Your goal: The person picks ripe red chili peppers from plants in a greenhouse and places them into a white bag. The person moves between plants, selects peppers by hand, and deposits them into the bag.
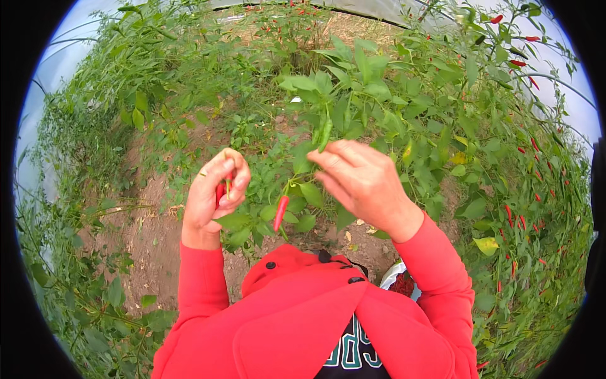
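My left hand [217, 192] is curled around several red chili peppers [220, 193], whose green stems show between the fingers. To its right, a single red chili pepper [280, 213] hangs tip down on the pepper plant [307, 194], touched by neither hand. Above that pepper is my right hand [362, 182], its thumb and fingertips brought together at the leaves, just under a green chili pepper [325, 135]. Whether those fingertips pinch a leaf or stem cannot be made out.
Pepper plants with red fruit [509, 215] crowd the right side, and leafy plants [137, 61] stand at the left. Bare soil [151, 246] runs between them. A white-lined container of red chilies [394, 277] sits low by my right forearm. Clear plastic sheeting [66, 52] on hoops encloses the rows.
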The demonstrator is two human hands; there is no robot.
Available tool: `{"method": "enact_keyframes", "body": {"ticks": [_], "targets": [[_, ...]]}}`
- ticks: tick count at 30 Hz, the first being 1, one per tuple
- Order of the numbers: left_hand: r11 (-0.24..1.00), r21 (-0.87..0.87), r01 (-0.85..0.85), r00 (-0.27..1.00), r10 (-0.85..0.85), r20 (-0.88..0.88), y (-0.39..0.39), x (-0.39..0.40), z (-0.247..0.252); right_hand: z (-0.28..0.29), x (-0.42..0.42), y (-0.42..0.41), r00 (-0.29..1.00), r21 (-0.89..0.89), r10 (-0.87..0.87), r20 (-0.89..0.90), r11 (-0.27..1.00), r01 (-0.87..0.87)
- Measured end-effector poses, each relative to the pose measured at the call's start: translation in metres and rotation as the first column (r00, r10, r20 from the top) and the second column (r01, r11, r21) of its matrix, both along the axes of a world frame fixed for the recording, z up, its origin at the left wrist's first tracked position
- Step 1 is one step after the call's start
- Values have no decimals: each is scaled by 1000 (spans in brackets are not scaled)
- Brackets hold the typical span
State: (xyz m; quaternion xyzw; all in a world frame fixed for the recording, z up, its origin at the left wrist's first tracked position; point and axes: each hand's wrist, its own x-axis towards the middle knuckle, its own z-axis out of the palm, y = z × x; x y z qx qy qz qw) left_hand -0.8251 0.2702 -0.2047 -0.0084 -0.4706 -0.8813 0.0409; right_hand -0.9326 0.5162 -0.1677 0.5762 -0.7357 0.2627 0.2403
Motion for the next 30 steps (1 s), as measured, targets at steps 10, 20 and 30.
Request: {"method": "enact_keyframes", "body": {"ticks": [10,20,30], "targets": [[699,-705,123,990,-38,135,35,35,-5,-29,9,-15,973,353,127,194,916,-190],[541,-826,158,987,-109,117,44,29,-5,-21,13,-11,947,367,227,226,881,-299],[987,51,151,987,-153,46,2,8,-27,3,3,5,973,171,138,183,970,-169]]}}
